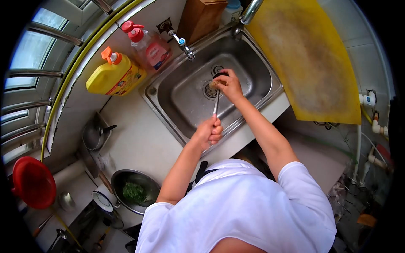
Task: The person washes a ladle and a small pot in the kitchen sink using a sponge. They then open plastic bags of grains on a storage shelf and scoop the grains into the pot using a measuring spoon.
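Over the front of the steel sink (249, 95), my left hand (209, 133) is closed round the lower end of a slim metal-handled utensil (217, 103). Its shaft points away from me, and its far end is mostly covered by my right hand (230, 87). The fingers of that hand are closed on a small tan, rough-looking pad (214, 85), pressed against the utensil. A dark rounded piece (220, 75) shows beside the fingertips; I cannot tell whether it belongs to the utensil. Below my right hand lies the sink drain (209, 90).
A tap (182, 42) juts over the sink's back left corner. A yellow detergent bottle (116, 76) and a pink-labelled pump bottle (152, 50) stand left of it. A yellow board (303, 59) leans at right. A pan with chopped greens (134, 192) sits at lower left.
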The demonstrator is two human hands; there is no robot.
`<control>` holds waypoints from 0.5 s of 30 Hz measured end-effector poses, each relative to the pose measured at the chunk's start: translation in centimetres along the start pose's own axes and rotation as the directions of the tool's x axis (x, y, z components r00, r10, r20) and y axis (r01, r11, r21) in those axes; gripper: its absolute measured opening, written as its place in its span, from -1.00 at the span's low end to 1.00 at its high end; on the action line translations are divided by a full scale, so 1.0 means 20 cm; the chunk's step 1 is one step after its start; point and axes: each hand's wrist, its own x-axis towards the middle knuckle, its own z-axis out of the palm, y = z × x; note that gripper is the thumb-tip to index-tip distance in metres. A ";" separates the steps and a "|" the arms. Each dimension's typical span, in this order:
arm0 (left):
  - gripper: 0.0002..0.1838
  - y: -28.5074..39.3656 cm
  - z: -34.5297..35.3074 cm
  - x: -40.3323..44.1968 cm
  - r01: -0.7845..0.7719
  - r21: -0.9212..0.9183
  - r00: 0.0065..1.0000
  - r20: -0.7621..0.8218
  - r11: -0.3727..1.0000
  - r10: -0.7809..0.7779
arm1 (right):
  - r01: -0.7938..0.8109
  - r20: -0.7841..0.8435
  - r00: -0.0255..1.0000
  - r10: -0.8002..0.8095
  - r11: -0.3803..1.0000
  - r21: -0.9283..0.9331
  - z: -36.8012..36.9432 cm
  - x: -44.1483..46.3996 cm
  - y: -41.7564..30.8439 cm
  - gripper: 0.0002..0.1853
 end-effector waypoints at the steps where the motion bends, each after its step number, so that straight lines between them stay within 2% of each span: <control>1: -0.57 -0.02 0.03 -0.01 -0.032 0.024 0.999 -0.002 0.999 0.032 | -0.024 0.066 0.998 0.024 1.000 0.006 -0.02 0.01 0.00 -0.84; 2: -0.57 -0.05 0.05 -0.03 -0.064 0.046 0.998 -0.004 0.997 0.064 | -0.049 0.135 0.990 0.047 0.999 0.011 -0.03 0.03 0.00 -0.84; 4: -0.57 -0.07 0.08 -0.04 -0.068 0.066 0.997 -0.034 0.996 0.070 | 0.006 0.122 0.992 0.000 0.999 -0.051 -0.05 0.07 -0.01 -0.77; 6: -0.58 -0.08 0.10 -0.03 -0.151 0.043 0.987 -0.047 0.988 0.153 | 0.128 0.020 0.992 -0.127 0.965 -0.229 -0.02 0.09 0.01 -0.67; 7: -0.58 -0.07 0.10 -0.03 -0.167 0.048 0.984 -0.053 0.985 0.170 | 0.132 0.024 0.991 -0.130 0.964 -0.231 0.00 0.11 0.01 -0.67; 9: -0.58 -0.03 0.07 -0.01 -0.167 0.071 0.982 -0.075 0.983 0.172 | -0.107 -0.167 0.981 0.100 0.994 -0.032 0.07 0.13 0.04 -0.61; 10: -0.58 -0.01 0.04 0.01 -0.159 0.099 0.981 -0.096 0.982 0.169 | -0.103 -0.164 0.982 0.097 0.994 -0.028 0.10 0.15 0.10 -0.61; 11: -0.56 0.02 -0.03 0.06 -0.137 0.123 0.984 -0.097 0.983 0.150 | -0.270 -0.018 0.961 0.275 0.952 0.147 0.13 0.17 0.16 -0.62; 12: -0.56 0.03 -0.13 0.11 -0.140 0.124 0.983 -0.099 0.982 0.152 | -0.442 0.155 0.897 0.414 0.850 0.287 0.15 0.18 0.23 -0.62; 13: -0.56 0.06 -0.22 0.17 -0.149 0.352 0.968 -0.138 0.924 0.209 | -0.387 0.156 0.920 0.361 0.900 0.202 0.18 0.18 0.30 -0.61; 14: -0.54 0.09 -0.27 0.20 -0.141 0.561 0.948 -0.162 0.816 0.276 | -0.379 0.156 0.923 0.352 0.903 0.204 0.18 0.21 0.28 -0.61; 15: -0.56 0.14 -0.24 0.19 0.096 0.866 0.826 -0.344 0.491 0.446 | -0.360 0.054 0.933 0.357 0.930 0.071 0.17 0.21 0.23 -0.60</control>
